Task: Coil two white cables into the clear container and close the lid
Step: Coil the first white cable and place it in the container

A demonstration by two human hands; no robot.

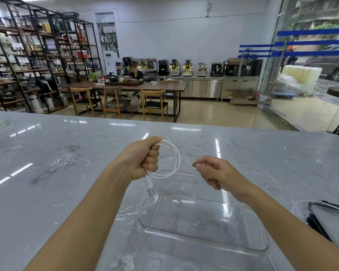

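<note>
Nearest to the camera lies the clear container (200, 218), open, on the grey marble counter (67, 153) between the two forearms. Nothing is inside it yet. Just beyond its far edge I see another clear flat outline (184, 178); it may be the lid, but I cannot tell for sure.

Above the far side of the container, the left hand (145, 157) is closed in a fist around the first white cable (178, 157). It grips a round loop of a few turns, and one connector end (151, 191) hangs down from the fist toward the container. The right hand (219, 173) is a little to the right and pinches the straight free part of the same cable between thumb and forefinger, while the other fingers are loosely curled.

A second white cable (297, 205) lies on the counter at the right, well apart from the hands, beside a flat grey object with a dark edge (331, 218). It looks untouched.

In my judgement the task is at an early stage: the first cable is partly coiled and a short free length remains to wind. After this, the coil must go into the container, the second cable must be coiled and placed as well, and the lid must be closed.
</note>
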